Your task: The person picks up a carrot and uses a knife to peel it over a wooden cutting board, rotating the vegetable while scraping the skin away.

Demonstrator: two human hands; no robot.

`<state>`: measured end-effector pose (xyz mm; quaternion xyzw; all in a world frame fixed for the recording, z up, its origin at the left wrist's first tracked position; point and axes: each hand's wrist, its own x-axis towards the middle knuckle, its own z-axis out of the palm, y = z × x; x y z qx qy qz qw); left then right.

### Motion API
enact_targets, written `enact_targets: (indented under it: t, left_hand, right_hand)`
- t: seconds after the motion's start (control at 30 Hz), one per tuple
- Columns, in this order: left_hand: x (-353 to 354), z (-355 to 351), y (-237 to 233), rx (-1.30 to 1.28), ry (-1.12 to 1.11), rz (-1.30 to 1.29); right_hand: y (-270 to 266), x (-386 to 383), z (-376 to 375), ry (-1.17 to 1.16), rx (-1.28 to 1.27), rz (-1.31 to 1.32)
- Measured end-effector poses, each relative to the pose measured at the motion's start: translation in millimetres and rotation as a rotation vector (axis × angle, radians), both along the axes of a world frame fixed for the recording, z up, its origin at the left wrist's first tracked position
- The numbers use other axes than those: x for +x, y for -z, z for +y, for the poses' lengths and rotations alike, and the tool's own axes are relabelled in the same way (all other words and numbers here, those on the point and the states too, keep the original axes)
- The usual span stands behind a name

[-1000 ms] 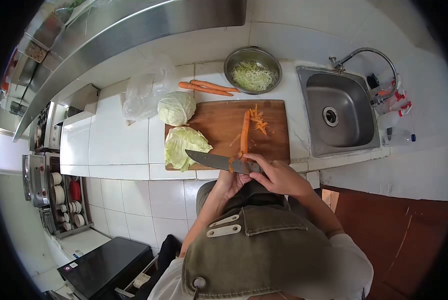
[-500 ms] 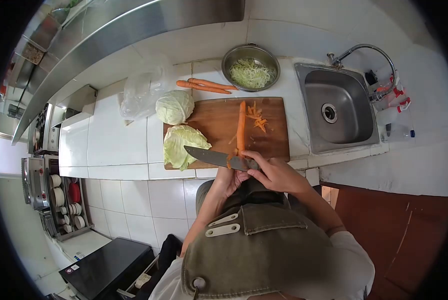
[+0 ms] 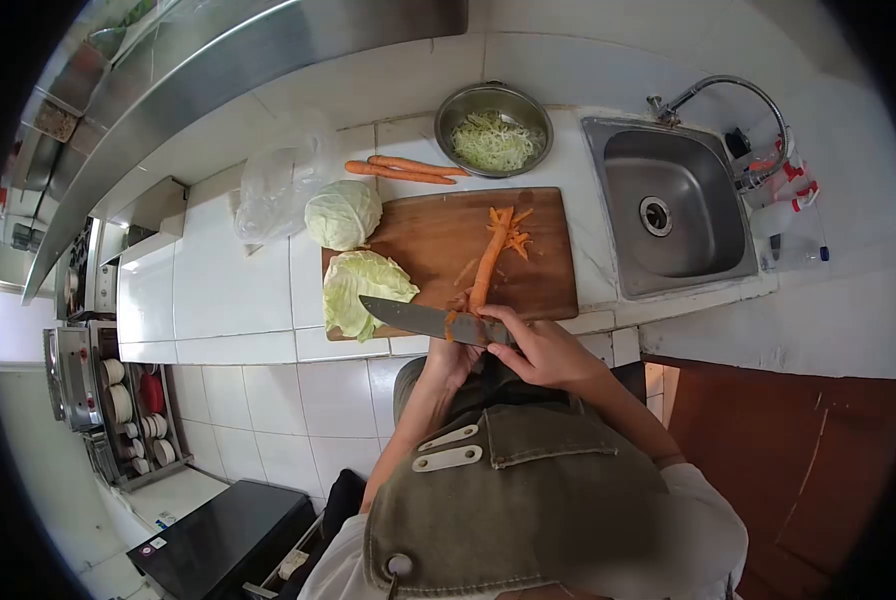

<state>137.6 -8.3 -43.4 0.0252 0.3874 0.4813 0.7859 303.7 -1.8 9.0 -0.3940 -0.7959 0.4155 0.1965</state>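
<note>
My right hand [image 3: 546,355] is closed on the handle of a kitchen knife [image 3: 408,316]; the broad blade points left, with orange scraps stuck on it. Behind and below the blade, my left hand [image 3: 452,362] is closed at the near end of a carrot [image 3: 487,268], its grip partly hidden by the knife. The carrot slants away over the wooden cutting board [image 3: 428,230], its far end by a small heap of carrot peelings [image 3: 515,238]. On the board's left side are a cut cabbage piece [image 3: 361,290] and a rounder cabbage [image 3: 344,215].
Several carrots [image 3: 403,172] lie behind the board, beside a metal bowl [image 3: 541,118] of shredded cabbage. A clear plastic bag [image 3: 278,190] is at the back left. To the right is a steel sink [image 3: 628,200] with a curved faucet [image 3: 743,82] and bottles [image 3: 776,218].
The carrot's far end has dropped toward the peelings and the carrot now slants more. Both hands and the knife stay nearly in place; the whole view has shifted slightly.
</note>
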Motion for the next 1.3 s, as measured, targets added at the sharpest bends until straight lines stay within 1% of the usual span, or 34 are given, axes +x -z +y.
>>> enact_targets:
  t: [0.1, 0.17, 0.2, 0.27, 0.3, 0.37, 0.4, 0.43, 0.47, 0.5, 0.63, 0.7, 0.73, 0.8, 0.83, 0.87, 0.9, 0.93, 1.0, 1.1, 1.2, 1.3]
  left_hand:
    - [1, -2, 5, 0.046, -0.037, 0.026]
    - [1, -2, 4, 0.080, -0.060, 0.009]
    - [1, -2, 11, 0.092, -0.063, 0.008]
    - [-3, -2, 33, 0.154, -0.012, -0.005]
    - [-4, -2, 34, 0.167, -0.015, -0.006]
    - [-6, -1, 34, 0.179, 0.014, 0.014]
    - [3, 1, 16, 0.085, -0.077, 0.034]
    - [0, 2, 20, 0.092, -0.074, 0.033]
    - [-5, 0, 28, 0.159, -0.011, -0.009]
    - [-8, 1, 25, 0.224, 0.051, -0.052]
    - [2, 2, 0, 0.146, 0.008, 0.036]
    - [7, 3, -12, 0.081, -0.080, 0.075]
    - [9, 4, -21, 0.076, -0.084, 0.075]
    - [13, 7, -33, -0.041, -0.163, 0.075]
    - [10, 5, -24, -0.044, -0.160, 0.073]
    - [2, 3, -8, 0.040, -0.086, 0.049]
    - [-2, 2, -4, 0.123, -0.012, 0.025]
    - [-2, 1, -2, 0.119, -0.012, 0.027]
    - [1, 1, -4, 0.041, -0.038, -0.043]
    - [2, 3, -18, 0.037, -0.058, -0.005]
    - [-3, 2, -2, 0.077, -0.021, -0.040]
    - [-7, 2, 0, 0.049, -0.014, -0.047]
  right_hand:
    - [1, -1, -2, 0.000, 0.039, 0.015]
    - [3, -3, 0, 0.021, 0.158, 0.063]
    - [0, -3, 1, 0.018, 0.171, 0.061]
    - [-9, -4, 2, 0.010, 0.086, -0.059]
    - [-10, -4, 3, 0.008, 0.099, -0.061]
    - [-11, -4, 4, -0.016, 0.057, -0.144]
    - [-13, -3, 6, -0.012, 0.066, -0.145]
    - [-15, -3, 8, -0.004, 0.060, -0.157]
    - [-18, -3, 8, 0.004, 0.051, -0.168]
    - [-20, -3, 8, 0.012, 0.041, -0.178]
    - [-25, -3, 9, 0.001, 0.007, -0.200]
    - [-23, -2, 7, -0.007, 0.048, -0.119]
    - [-21, -2, 5, -0.011, 0.044, -0.119]
    - [-12, -3, 4, 0.008, 0.124, -0.022]
    - [-10, -2, 5, 0.010, 0.122, -0.024]
    - [-7, -1, 7, 0.008, 0.100, -0.059]
    - [-6, -1, 9, 0.006, 0.078, -0.092]
    - [-8, -1, 10, 0.006, 0.074, -0.090]
    - [-14, -1, 13, 0.024, 0.081, -0.192]
    - [-13, -2, 14, 0.014, 0.112, -0.200]
    - [-8, -5, 16, 0.013, 0.158, -0.203]
    - [-13, -8, 17, 0.005, 0.144, -0.253]
